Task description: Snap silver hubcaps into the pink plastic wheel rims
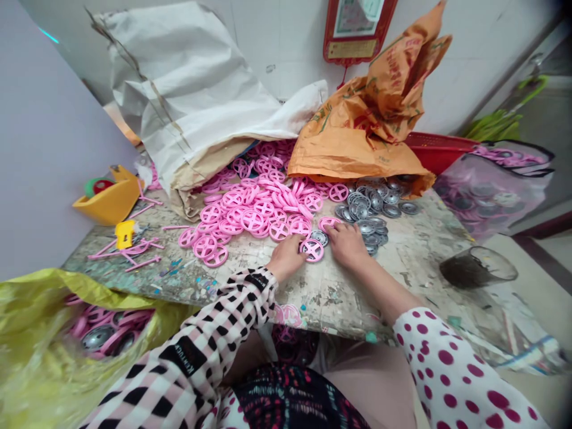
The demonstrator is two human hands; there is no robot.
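Head view — pink four-spoked plastic wheel [311, 250] (lying flat) touching the left hand [288, 257], grip unclear.

The left hand [288, 257] lies on a pink wheel [311, 250], its fingertips over the rim, just beside a metal disc [319, 238]. The right hand [344, 245] rests beside that disc, close to another pink wheel [328, 223]. More pink wheels [263, 205] are heaped on the scarred counter [322, 298], next to a pile of metal discs [369, 202]. An orange sack [361, 131] and a white sack [187, 95] lie behind them, and a yellow bag [44, 333] of mixed parts sits at lower left.
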